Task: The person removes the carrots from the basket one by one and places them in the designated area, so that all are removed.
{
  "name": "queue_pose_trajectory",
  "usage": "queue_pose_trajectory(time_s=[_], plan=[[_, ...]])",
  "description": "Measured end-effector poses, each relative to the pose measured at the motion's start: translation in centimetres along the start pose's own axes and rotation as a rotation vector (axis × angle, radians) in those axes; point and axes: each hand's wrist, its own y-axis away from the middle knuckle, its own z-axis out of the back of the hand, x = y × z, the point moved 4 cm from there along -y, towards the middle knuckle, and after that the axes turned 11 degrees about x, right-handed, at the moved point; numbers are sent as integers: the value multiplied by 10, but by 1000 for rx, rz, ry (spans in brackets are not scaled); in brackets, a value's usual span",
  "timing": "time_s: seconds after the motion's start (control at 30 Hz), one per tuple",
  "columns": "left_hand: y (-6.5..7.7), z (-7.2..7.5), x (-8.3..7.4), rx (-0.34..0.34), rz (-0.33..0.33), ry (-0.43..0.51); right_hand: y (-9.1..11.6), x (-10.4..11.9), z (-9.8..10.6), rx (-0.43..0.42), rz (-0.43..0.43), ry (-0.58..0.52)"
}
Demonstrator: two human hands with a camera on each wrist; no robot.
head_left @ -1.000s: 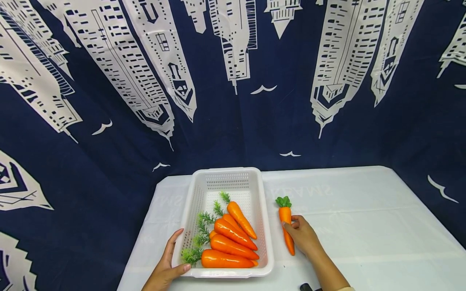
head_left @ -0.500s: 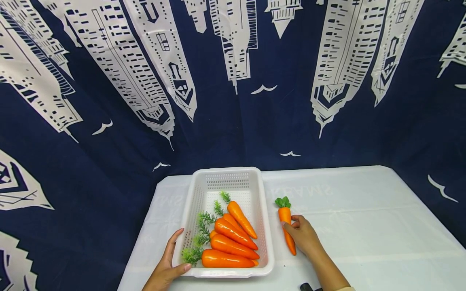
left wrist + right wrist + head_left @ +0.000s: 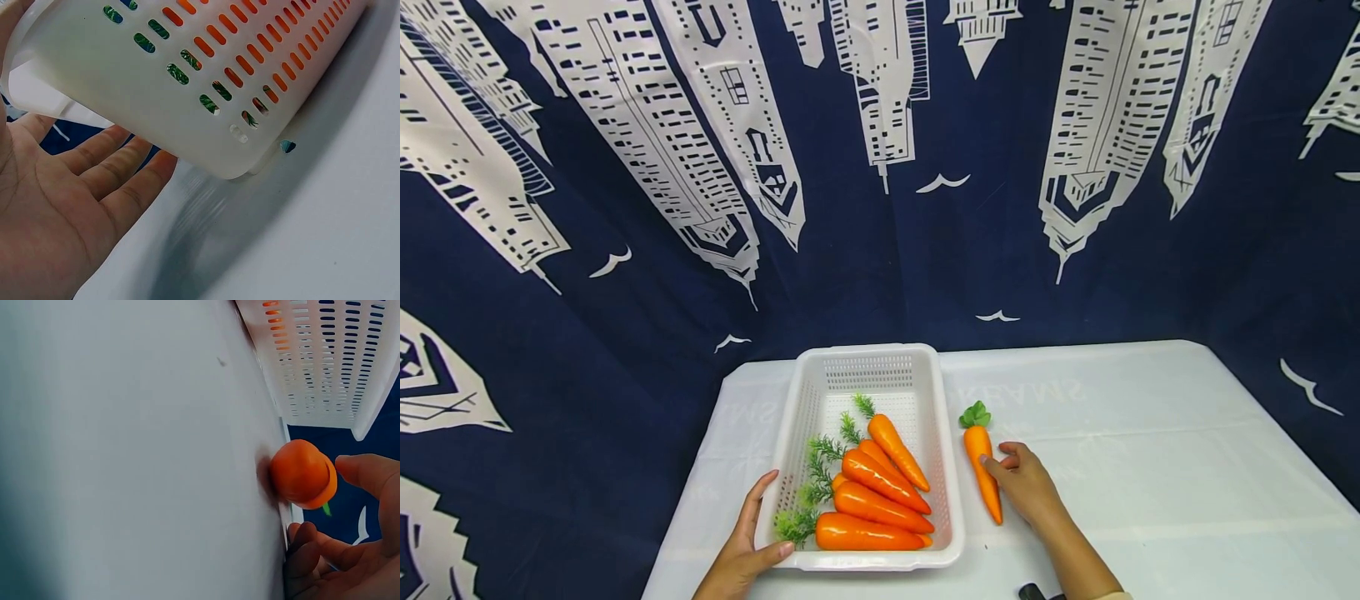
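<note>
In the head view a white plastic basket (image 3: 950, 475) holds several orange carrots (image 3: 883, 482) with feathery green tops. My left hand (image 3: 747, 542) grips its near left corner, thumb over the front rim and fingers along the left side. The left wrist view shows those fingers (image 3: 134, 169) extended against the basket's outside (image 3: 125, 81). Just right of the basket, a single carrot (image 3: 979, 458) with leafy green top lies on the table. My right hand (image 3: 1028, 487) is beside it, thumb tip at the carrot, other fingers apart from it. The right wrist view sees this carrot (image 3: 300, 472) tip-on.
A white cloth covers the table (image 3: 1150, 467). Behind it hangs a navy curtain (image 3: 895, 275) printed with white buildings and birds. Part of a black object (image 3: 1032, 592) shows at the bottom edge near my right forearm.
The single carrot has shifted slightly left, toward the basket, and tilted; a gap has opened between it and my right fingers. My left hand and the basket have stayed in place.
</note>
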Motion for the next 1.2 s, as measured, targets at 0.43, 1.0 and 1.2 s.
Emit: queue_pose_trajectory(time_s=[0.43, 1.0, 1.2], plan=[[-2, 1, 2, 1, 5, 10, 6, 5, 10, 2, 30, -71], [-2, 1, 2, -3, 14, 12, 23, 32, 21, -40, 91, -135], [-2, 1, 3, -2, 13, 18, 28, 41, 17, -31, 120, -164]])
